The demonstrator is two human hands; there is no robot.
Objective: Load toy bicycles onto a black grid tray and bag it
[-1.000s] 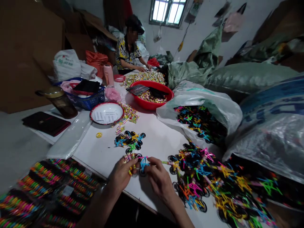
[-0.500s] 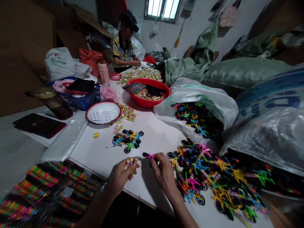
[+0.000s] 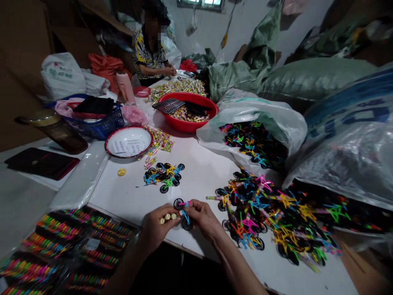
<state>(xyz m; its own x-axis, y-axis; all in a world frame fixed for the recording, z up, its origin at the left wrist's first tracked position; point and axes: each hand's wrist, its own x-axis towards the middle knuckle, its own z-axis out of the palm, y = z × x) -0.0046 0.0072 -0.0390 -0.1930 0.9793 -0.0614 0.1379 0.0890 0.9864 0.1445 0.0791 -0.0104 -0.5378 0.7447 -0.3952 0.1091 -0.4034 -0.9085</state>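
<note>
Pinching a toy bicycle [image 3: 186,216], pink-handled and blue-framed with black wheels, between thumb and fingers of the right hand [image 3: 201,217], just above the near edge of the white tabletop [image 3: 198,164]; curling the fingers of the left hand [image 3: 156,226] around several small tubes [image 3: 167,216], pale ends showing; holding both hands close together, though cannot tell whether the left fingertips touch the bicycle; facing a small cluster of toy bicycles [image 3: 170,182] just beyond, with a yellow ring [image 3: 121,172] to its left; flanked on the right by a heap of toy bicycles [image 3: 259,200], near an open plastic sack [image 3: 264,108] of more; looking also toward a red-rimmed dish [image 3: 136,135] and a red basin [image 3: 178,125]; sharing the table with a co-worker [image 3: 151,54] in a patterned shirt at the far end.
</note>
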